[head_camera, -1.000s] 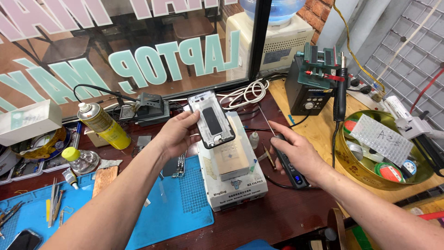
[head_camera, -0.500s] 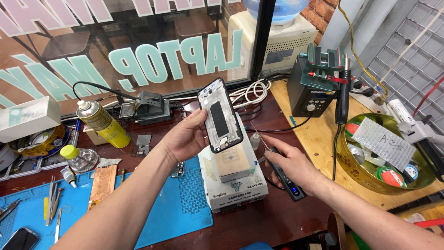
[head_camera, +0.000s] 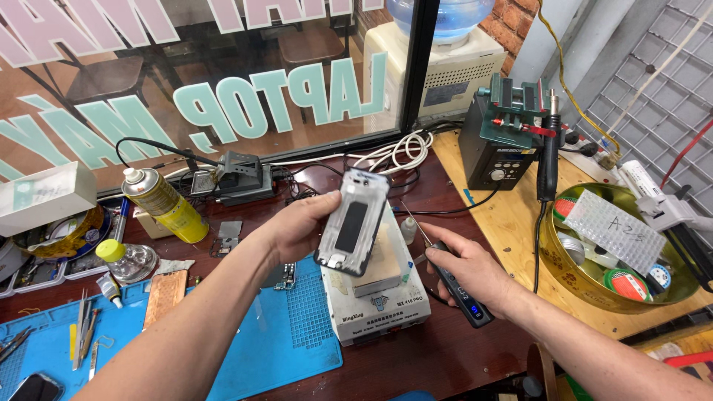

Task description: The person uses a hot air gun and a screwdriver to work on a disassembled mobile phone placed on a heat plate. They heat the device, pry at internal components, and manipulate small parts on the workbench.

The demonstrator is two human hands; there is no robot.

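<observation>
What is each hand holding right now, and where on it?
Left hand grips the phone frame by its left long edge, lifted above the white heater box. Right hand holds the black tool around its handle.

A dark reddish wooden worktable [head_camera: 445, 356] fills the near scene, with a pale plywood bench top [head_camera: 512, 223] to the right. Far behind stands a large glass shop window [head_camera: 223, 67]; a red brick wall [head_camera: 509, 22] and grey wire grid panel [head_camera: 653, 96] lie far right.

The left hand [head_camera: 301, 226] now holds the phone frame [head_camera: 353, 223] lifted off the white heating station [head_camera: 379, 301], tilted upright, higher than a second earlier.
</observation>
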